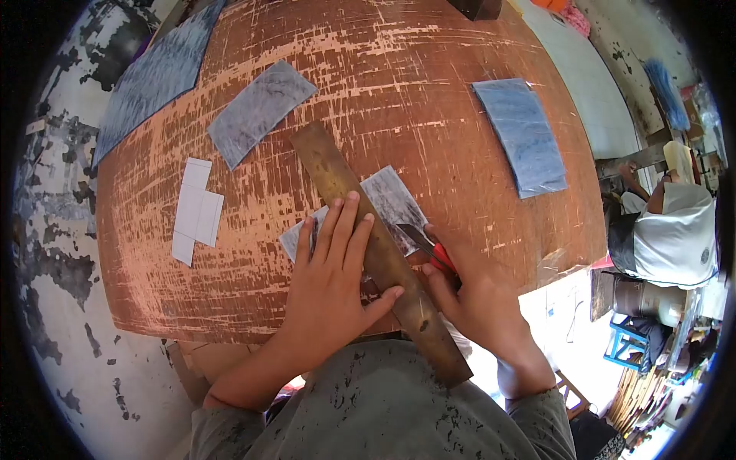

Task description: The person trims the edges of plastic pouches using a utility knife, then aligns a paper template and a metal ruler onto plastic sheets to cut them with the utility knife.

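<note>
A long, brownish metal straightedge [318, 157] lies slantwise over a grey marbled sheet [395, 192], parts of which show on both sides of it. My left hand [331, 280] presses down on the straightedge and sheet, fingers stretched out and thumb spread toward the bar's lower part. In my right hand [483, 295] is a utility knife [438, 254] with a red and black handle, gripped between thumb and fingers. Its blade points up and left over the sheet, beside the straightedge's right edge. Whether the tip touches the sheet I cannot tell.
On the scratched brown table [399, 84] lie another grey marbled piece [261, 113], white paper pieces [198, 211], a blue marbled stack [523, 138] and a large blue-grey sheet [157, 80]. A dark block [477, 8] stands at the far edge. Another person [667, 230] is at right, near a blue stool [627, 343].
</note>
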A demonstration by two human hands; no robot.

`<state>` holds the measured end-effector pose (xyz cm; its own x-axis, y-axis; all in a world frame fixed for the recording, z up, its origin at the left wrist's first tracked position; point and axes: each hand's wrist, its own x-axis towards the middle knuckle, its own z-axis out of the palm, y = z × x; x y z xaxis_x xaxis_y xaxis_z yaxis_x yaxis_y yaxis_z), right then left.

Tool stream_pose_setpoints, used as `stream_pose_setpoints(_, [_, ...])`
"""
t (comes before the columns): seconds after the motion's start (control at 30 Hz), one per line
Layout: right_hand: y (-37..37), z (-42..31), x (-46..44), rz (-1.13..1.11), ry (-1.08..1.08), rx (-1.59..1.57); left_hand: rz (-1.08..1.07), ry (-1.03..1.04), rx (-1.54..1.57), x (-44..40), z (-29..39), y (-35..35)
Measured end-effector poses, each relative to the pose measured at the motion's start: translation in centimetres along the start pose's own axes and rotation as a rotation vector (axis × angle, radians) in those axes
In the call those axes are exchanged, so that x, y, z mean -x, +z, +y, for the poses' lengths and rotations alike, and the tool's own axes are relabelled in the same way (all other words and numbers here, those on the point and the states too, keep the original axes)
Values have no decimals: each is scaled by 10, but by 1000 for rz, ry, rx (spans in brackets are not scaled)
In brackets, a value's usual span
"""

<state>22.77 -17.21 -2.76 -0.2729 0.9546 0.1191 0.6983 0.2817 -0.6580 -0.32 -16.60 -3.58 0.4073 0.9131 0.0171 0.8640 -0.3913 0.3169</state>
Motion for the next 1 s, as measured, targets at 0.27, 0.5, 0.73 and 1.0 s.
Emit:
stream_pose_setpoints(0.27, [0,-8,-1,-101,193,-36,-25,10,18,-2,-2,-2])
stream_pose_setpoints(0.5, [-16,-12,5,-107,192,-21,-46,-5,32,-3,-3,-1])
stream_pose_setpoints(0.73, [-4,-27,0,-237,229,117,-103,-32,37,-6,1,-9])
stream_pose_setpoints(1.0, [5,-38,-17,-328,254,159,-131,-42,148,-8,-5,-3])
